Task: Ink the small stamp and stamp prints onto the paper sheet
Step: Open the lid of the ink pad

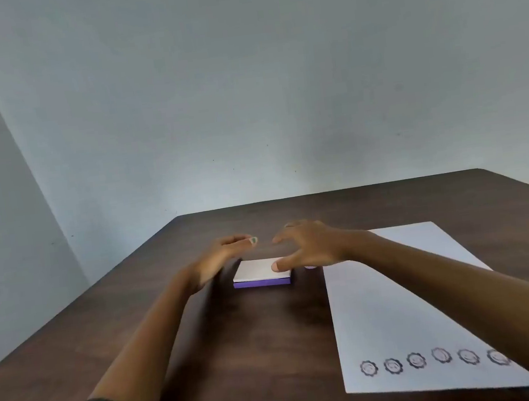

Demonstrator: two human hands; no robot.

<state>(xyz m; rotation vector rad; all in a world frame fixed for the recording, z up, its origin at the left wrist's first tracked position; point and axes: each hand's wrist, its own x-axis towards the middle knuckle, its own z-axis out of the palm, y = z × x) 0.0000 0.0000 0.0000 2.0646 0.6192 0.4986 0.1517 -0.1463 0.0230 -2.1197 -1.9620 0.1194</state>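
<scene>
Head view, items we record: dark wooden table [273, 347]. Ink pad case [261, 274], white lid shut over purple base; contents unseen. Our left hand [226, 254] loosely spread beside it, holding nothing. Our right hand [308, 248] splayed, thumb on the lid. Stamp mostly hidden beneath that hand. Paper sheet [400, 300] at right, bearing six prints [416, 360].

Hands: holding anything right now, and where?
Nothing clearly held. Left hand and right hand hover open over the closed ink pad; right thumb seems to touch its lid.
</scene>
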